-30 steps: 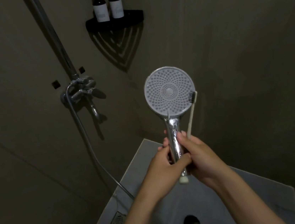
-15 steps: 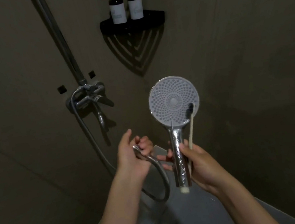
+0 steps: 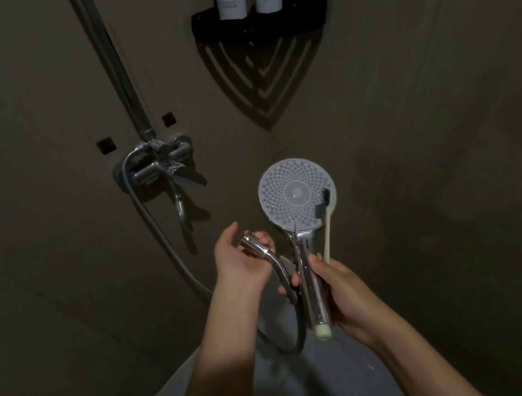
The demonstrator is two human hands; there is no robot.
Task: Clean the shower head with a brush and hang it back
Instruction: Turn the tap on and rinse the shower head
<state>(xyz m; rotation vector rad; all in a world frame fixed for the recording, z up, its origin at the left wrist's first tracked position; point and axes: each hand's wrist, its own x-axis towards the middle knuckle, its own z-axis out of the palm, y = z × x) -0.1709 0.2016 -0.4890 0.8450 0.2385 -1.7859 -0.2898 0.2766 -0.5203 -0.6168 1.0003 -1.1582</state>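
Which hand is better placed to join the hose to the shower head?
Left, probably. The left hand holds the chrome connector of the metal hose; the right hand grips the chrome handle of the round grey shower head with the beige toothbrush.

Both forearms are extended forward from the lower edge. The left hand (image 3: 243, 262) is turned palm up, with the thumb raised and the fingers curled round the hose end (image 3: 256, 246). The right hand (image 3: 341, 290) is closed on the shower head (image 3: 297, 193) handle and the brush (image 3: 326, 227), held upright together
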